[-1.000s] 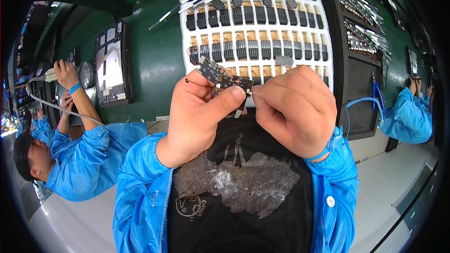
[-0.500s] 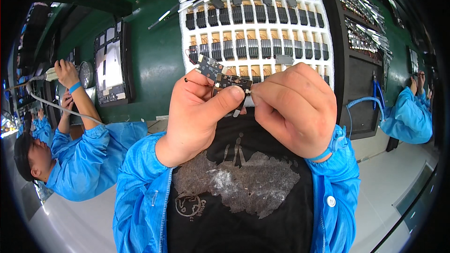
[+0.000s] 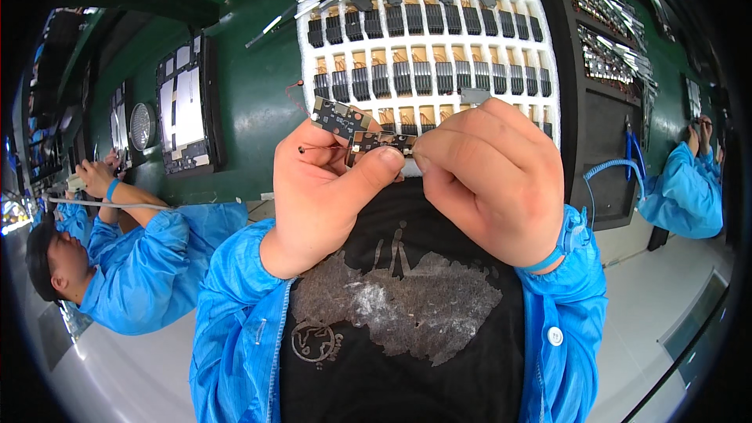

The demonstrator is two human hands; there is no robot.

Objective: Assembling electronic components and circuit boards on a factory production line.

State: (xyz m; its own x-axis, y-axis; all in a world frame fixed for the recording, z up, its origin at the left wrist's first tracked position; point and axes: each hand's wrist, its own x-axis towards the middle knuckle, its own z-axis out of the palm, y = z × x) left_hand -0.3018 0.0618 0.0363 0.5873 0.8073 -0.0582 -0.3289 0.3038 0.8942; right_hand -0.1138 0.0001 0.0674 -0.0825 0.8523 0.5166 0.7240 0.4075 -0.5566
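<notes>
One co-worker (image 3: pixel 141 290) in a blue smock sits at the far left, beside the green surface (image 3: pixel 251 98), well apart from me. Nearer to me, a flat device panel (image 3: pixel 184 113) rests off to the side, which presumably leaves the space before me free for both hands. Next come long black-and-white strips (image 3: pixel 270 29), slanting over the far left corner of the white foam tray (image 3: pixel 310 59); I take it they are too long for its slots.

My left grip (image 3: pixel 317 192) is closed on two small circuit boards, held above my lap just in front of the tray. The upper board (image 3: pixel 333 119) tilts up behind the lower board (image 3: pixel 381 141), and my thumb presses on the lower one, probably to stop it shifting. A tiny black part on a wire (image 3: pixel 301 150) hangs beside my fingers. The tray's cells keep thin black modules (image 3: pixel 403 78) on edge, likely so each can be lifted singly.

My right grip (image 3: pixel 493 184) is pinched closed at the lower board's right end; what lies between the fingertips I cannot tell. A blue strap (image 3: pixel 543 263) circles that wrist. Further right, a black tray (image 3: pixel 599 133) carries blue-handled cutters (image 3: pixel 633 153), seemingly parked within reach.
</notes>
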